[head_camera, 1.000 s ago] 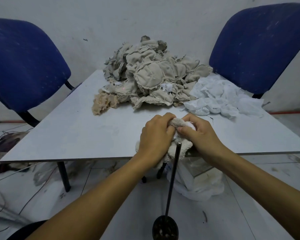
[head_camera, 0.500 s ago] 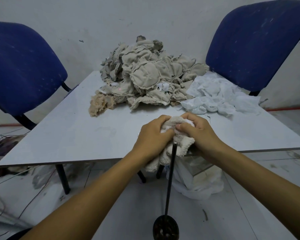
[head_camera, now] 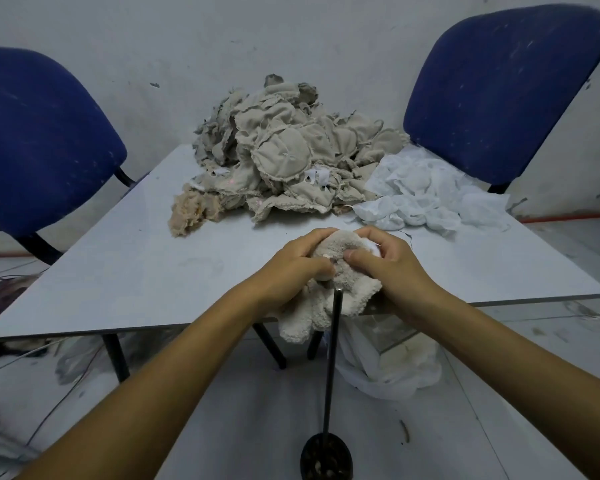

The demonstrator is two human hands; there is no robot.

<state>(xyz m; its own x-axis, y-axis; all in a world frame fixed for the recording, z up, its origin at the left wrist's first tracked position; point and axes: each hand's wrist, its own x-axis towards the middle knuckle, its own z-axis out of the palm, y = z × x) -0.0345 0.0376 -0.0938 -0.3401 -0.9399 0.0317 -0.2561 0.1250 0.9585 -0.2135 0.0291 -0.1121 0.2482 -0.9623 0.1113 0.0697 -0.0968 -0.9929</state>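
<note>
No legible text, brand, number or sign found; small white tags [head_camera: 314, 175] seen on beige pile [head_camera: 284, 157], dark marks on them too small to be read.

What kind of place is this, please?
Probably a small toy-making workshop, though not certain: a heap of beige fabric shells on the table, white cloth beside it, and the left hand and right hand grip a plush piece over an upright rod.
</note>
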